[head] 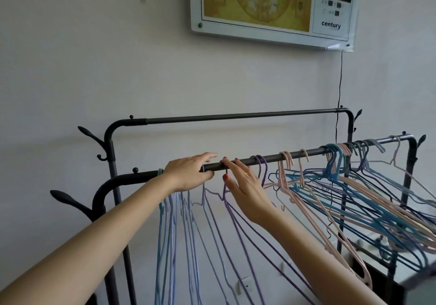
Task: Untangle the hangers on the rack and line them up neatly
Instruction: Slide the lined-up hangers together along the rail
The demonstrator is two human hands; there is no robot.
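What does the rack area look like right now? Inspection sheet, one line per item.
Surface: front rail of a dark metal rack; the rear rail is bare.
Job's things: light blue hangers hang straight at the left; purple hangers sit mid-rail; the pink, teal and blue bunch at the right lies crossed and tilted.
Clutter: nothing seen on the rails besides hangers.
Grippers: left hand wraps the front rail; right hand is open, fingers at a hook on the rail.
Cables: black cable drops from the wall panel behind the rack.
Surroundings: pale wall, framed panel reading "century".
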